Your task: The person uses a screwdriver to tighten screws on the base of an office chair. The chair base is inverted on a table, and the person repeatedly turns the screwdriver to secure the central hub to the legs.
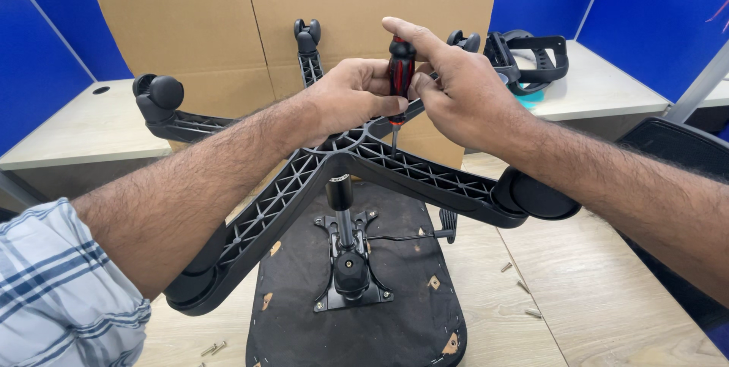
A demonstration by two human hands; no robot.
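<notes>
Hands meet over the upturned black star base (364,156): the right hand (463,97) has its fingers closed round a red-and-black screwdriver (400,71), held upright with its tip at the hub, while the left hand (351,95) curls against the handle, steadying it. Loose screws (522,286) lie on the bench (607,299).

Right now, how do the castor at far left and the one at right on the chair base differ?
The left castor sits far from the hands, its twin wheels visible side-on. The right castor lies beneath the right hand's forearm, showing one flat round face. Both are black and fitted on arm ends of the chair base.
</notes>
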